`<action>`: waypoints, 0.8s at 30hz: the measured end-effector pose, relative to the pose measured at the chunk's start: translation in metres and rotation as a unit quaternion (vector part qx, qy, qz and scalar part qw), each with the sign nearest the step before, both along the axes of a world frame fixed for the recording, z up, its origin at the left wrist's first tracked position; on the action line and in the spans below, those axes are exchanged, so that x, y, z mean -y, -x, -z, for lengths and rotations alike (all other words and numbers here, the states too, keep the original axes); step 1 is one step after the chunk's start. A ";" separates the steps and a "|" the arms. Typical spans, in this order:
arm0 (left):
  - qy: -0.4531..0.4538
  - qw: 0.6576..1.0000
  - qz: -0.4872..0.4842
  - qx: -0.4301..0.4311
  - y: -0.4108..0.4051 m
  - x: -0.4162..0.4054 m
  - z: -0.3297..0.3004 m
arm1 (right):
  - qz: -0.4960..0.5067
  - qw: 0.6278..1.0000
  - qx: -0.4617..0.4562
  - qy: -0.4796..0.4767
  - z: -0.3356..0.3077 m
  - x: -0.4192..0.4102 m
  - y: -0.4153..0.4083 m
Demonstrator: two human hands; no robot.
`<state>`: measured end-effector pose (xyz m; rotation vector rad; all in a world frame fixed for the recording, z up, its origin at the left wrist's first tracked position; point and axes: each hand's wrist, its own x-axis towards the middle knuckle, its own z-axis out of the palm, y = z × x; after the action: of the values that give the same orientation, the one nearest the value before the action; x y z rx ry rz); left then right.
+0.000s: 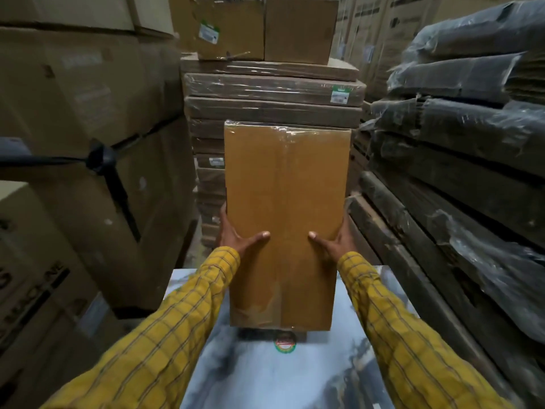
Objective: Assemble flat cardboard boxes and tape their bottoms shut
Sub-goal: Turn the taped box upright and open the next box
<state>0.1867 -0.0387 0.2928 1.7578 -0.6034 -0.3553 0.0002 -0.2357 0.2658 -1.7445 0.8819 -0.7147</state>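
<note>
We hold a tall brown cardboard box with clear tape down its middle seam (pixel 284 219) at the centre of our view, its long axis running from 6 o'clock to 12 o'clock, the far end pointing away from us toward 12. The taped face is turned up toward us, and more clear tape wraps over the far edge. Our left hand (pixel 239 234) clasps the box's 9 o'clock side, thumb pressed flat on the taped face, fingers curled around the edge. Our right hand (pixel 334 240) does the same on the 3 o'clock side. Both arms wear yellow checked sleeves (pixel 165 335). Below the box, at 6 o'clock, lies a grey-and-white marbled tabletop (pixel 265 379) bearing a round red-and-green sticker (pixel 285 343); whether the box touches it we cannot tell. At 12 o'clock stands a stack of flat plastic-wrapped cartons (pixel 274 93), at 9 large cartons (pixel 73 113), at 3 more wrapped bundles of flat cardboard (pixel 460 128).
</note>
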 end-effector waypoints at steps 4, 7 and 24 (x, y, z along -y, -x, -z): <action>-0.006 1.000 -0.002 0.007 0.007 -0.011 0.027 | -0.005 1.000 -0.005 -0.008 0.016 -0.010 0.010; 0.007 1.000 0.007 0.029 0.007 -0.017 0.025 | -0.003 1.000 0.000 -0.007 0.004 -0.025 0.015; -0.033 0.998 -0.013 -0.050 -0.050 -0.023 -0.156 | 0.022 0.986 0.086 -0.143 -0.186 -0.032 0.014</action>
<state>0.2369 -0.0154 0.4491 1.7981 -0.5009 -0.4476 -0.0133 -0.2035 0.4520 -1.3918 0.8601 -0.7168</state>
